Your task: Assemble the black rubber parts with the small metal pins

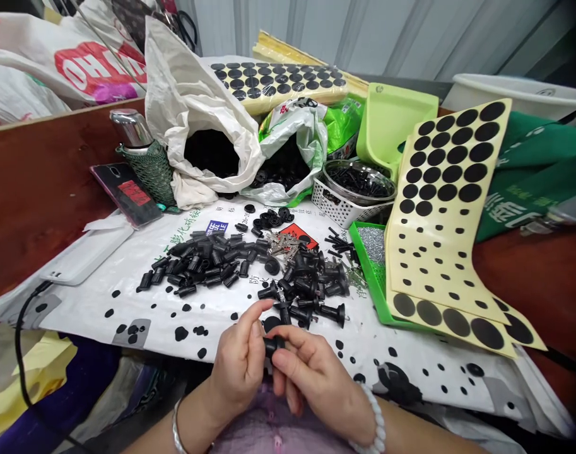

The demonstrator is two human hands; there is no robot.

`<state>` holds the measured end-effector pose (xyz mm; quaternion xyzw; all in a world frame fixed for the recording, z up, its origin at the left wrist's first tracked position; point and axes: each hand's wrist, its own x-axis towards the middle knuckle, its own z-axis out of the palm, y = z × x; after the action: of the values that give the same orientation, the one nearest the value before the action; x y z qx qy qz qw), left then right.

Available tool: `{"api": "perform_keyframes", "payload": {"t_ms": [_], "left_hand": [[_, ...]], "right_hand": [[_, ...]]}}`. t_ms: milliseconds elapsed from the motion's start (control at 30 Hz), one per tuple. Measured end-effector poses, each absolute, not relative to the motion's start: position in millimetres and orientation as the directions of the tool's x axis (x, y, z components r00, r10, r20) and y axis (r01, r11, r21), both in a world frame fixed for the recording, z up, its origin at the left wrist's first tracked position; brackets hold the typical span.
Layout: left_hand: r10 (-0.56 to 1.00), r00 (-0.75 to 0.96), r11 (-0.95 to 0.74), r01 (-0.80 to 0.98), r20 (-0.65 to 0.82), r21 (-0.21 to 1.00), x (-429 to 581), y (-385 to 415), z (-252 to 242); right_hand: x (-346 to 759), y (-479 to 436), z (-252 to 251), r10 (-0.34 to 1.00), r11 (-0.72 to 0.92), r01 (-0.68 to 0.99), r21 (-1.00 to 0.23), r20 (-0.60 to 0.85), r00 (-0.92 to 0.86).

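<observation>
At the table's near edge, my left hand and my right hand meet around a small black plastic part with a wide round end. My right thumb and fingers pinch it. The curled fingers of my left hand close on its other side, with the thumb sticking up; part of the piece is hidden there. Just beyond my hands lie black flanged plastic parts in a pile. Left of them is a heap of black cylindrical pieces. Small metal pieces lie between the two heaps.
Behind stand a white sack, a plastic bag of black rings and a white basket under a bowl of black pieces. Sheets of black round stickers overlap a green tray at right. A phone and bottle are left.
</observation>
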<state>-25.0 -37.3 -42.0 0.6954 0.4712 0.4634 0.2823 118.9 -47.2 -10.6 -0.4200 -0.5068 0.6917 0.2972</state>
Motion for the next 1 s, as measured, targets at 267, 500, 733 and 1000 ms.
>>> {"api": "perform_keyframes", "payload": {"t_ms": [267,500,733,1000], "left_hand": [[0.882,0.213,-0.442,0.686,0.421,0.578,-17.7,25.7,-6.7],[0.891,0.281,-0.424,0.797,0.358,0.429,-15.0,64.1,-24.5],[0.903,0.241,-0.416,0.698,0.356,0.583,-6.7,56.8,-29.2],[0.912,0.255,-0.409,0.645,0.322,0.646,5.9,55.3,-38.3]], "right_hand": [[176.4,0.8,17.6,0.981,0.187,0.51,-0.84,0.133,-0.141],[213.0,28.6,26.9,0.981,0.152,0.855,-0.495,0.183,-0.068],[220.6,30.6,33.0,0.98,0.183,0.872,-0.453,0.156,-0.125],[174.5,98.6,48.1,0.925,0.375,0.915,-0.148,0.13,-0.358]]}}
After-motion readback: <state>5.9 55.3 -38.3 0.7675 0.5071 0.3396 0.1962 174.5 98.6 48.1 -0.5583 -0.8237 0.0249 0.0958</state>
